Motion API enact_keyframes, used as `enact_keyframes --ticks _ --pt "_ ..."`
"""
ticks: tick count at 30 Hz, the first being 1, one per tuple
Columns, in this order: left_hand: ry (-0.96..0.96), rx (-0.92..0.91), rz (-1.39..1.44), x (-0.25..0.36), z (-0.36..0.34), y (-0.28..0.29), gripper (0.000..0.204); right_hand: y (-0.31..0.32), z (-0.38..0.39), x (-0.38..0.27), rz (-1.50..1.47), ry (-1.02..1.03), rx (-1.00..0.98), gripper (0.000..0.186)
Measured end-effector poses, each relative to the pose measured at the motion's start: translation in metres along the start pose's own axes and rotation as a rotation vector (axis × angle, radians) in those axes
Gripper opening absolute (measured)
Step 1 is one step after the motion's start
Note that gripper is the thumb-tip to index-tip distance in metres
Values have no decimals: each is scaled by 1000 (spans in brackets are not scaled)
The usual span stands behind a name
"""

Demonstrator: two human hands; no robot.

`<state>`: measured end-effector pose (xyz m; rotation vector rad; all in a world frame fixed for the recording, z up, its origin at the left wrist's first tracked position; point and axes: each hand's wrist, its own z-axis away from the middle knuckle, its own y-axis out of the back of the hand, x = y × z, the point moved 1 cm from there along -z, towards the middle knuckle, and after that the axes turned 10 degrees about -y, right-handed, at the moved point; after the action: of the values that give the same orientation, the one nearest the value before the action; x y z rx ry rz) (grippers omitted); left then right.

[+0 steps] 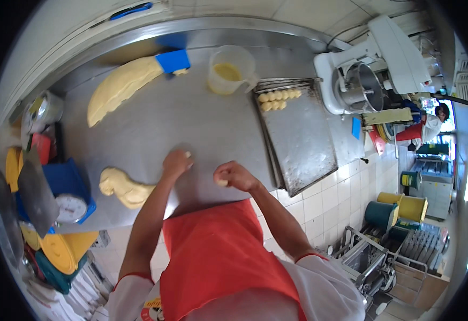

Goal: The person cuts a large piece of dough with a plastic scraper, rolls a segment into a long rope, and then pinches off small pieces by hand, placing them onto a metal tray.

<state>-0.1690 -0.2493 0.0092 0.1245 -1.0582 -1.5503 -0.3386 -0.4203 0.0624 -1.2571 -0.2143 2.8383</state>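
Observation:
My left hand (178, 162) is low over the steel worktable (180, 117), fingers curled, with a small pale bit at the fingertips that I cannot make out. My right hand (234, 175), to its right, is closed round a small piece of dough (223, 182). An uneven dough lump (124, 188) lies left of my left forearm. A long dough slab (116, 88) lies at the back left, with a blue scraper (172, 61) at its right end. On stacked metal trays (295, 142) at the right sit several small dough balls (271, 99).
A jug of yellow liquid (227, 71) stands at the back. A stand mixer (392, 53) is at back right, a weighing scale (70, 206) and containers at left. Another person (431, 128) works at far right. Lidded bins (408, 208) and metal equipment stand on the tiled floor.

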Motion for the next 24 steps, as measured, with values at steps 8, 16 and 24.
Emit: enact_keyframes --ticks 8,16,24 --pt "-306 -150 -86 -6 13 -11 62 292 -20 43 292 255 1509 30" --pt "-310 -24 247 13 41 13 92 254 -35 -26 287 20 1597 41" --pt "-384 213 356 -1 62 3 90 -51 -74 -9 83 227 8 34"
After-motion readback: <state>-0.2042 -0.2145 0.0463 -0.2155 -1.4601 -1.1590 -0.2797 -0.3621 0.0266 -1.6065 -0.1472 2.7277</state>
